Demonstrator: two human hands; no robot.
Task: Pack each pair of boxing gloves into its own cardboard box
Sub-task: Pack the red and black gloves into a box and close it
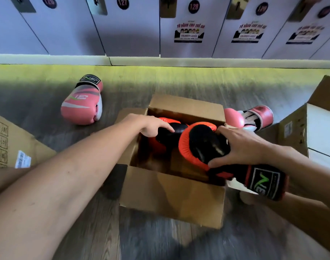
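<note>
Centre frame: my right hand (pixel 243 145) has its fingers clamped round an orange-and-black glove (pixel 201 145), its padded end in the open cardboard box (pixel 171 194) and its cuff jutting over the right rim. My left hand (pixel 151 126) lies on the half-hidden second glove (pixel 166 139) inside; I cannot tell whether it grips. One pink glove (pixel 81 104) lies on the floor upper left, another pink one (pixel 254 119) partly behind the box.

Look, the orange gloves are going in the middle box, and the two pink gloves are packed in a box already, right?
No. In the head view the orange gloves are going in the middle box, but the two pink gloves are not packed: one lies on the floor left of it, the other behind its right corner.
</note>
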